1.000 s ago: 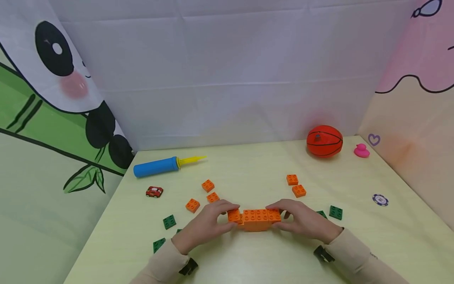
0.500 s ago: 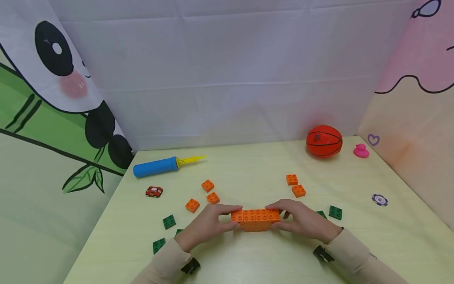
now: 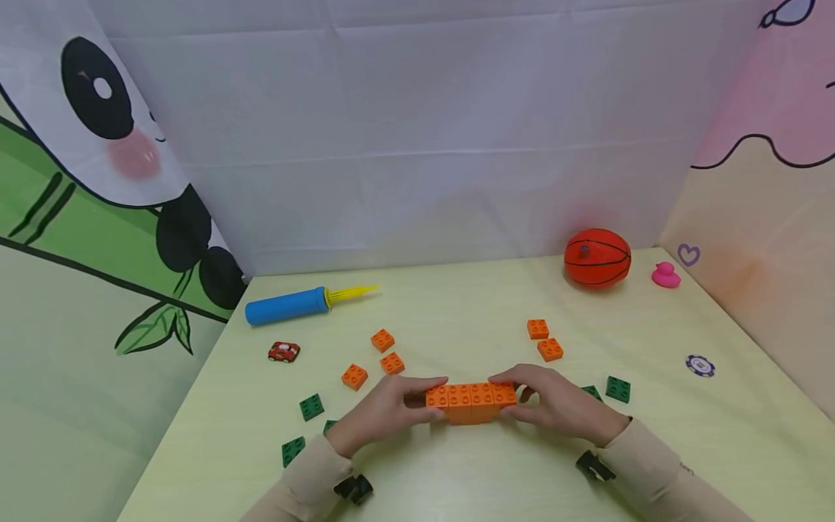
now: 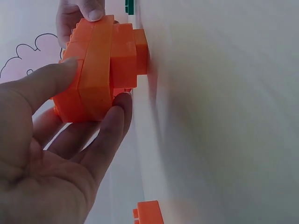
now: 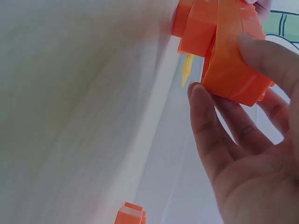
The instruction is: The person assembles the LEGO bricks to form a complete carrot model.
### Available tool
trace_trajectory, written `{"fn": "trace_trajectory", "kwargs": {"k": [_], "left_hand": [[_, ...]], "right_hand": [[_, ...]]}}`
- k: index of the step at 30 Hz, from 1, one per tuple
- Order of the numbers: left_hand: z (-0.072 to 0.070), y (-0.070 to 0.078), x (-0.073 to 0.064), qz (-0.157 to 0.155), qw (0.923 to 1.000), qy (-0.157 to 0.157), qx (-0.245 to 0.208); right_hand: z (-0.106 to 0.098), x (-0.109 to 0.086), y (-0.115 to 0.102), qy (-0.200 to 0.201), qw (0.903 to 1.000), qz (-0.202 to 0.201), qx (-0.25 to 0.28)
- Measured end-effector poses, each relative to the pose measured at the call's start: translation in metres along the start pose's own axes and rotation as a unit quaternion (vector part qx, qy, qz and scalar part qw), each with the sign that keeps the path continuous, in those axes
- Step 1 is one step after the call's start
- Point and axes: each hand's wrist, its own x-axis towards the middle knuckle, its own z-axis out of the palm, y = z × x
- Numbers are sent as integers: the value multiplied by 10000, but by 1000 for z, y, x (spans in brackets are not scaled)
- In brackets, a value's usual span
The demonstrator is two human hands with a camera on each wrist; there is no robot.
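A block of joined orange toy bricks stands in the middle of the table, a straight row of studs along its top. In the left wrist view the built block is stepped, wide above and narrower toward the table. My left hand pinches its left end between thumb and fingers. At the opposite end my right hand pinches it the same way; in the right wrist view the thumb of that hand presses on the near side face, the fingers beneath and behind the overhanging end.
Loose orange bricks lie left of the block, and two more orange bricks lie right. Green bricks flank both forearms. Farther out are a toy car, blue hand pump, basketball, pink duck and poker chip.
The left hand has moved slightly right, bringing the left end brick flush against the top row and closing the gap seen earlier. My right hand has stayed in place.
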Motion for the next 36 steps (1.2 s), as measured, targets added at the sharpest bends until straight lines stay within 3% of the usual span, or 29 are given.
{"fn": "trace_trajectory", "kwargs": {"k": [11,15,18,20,25,31,36], "left_hand": [[-4,4,0,-13,9990,-120,438],[-19,3,-9,-76,9958,197,886],[-37,-1,-17,-341,9854,841,1441],[-47,-7,-21,-681,9724,1212,1871],[-61,-20,-21,-1493,9461,1488,2457],[-63,-30,-18,-2152,9337,1537,2413],[-62,-30,-17,-2270,9334,1412,2395]], "right_hand": [[-1,0,-1,-20,10000,59,12],[-2,1,-2,-26,10000,96,3],[-1,0,-3,-15,10000,69,3],[-1,0,-3,-7,10000,52,-13],[-2,-1,-3,8,10000,84,-36],[0,0,-2,-23,9999,110,-88],[-2,2,-3,-13,9998,131,-154]]}}
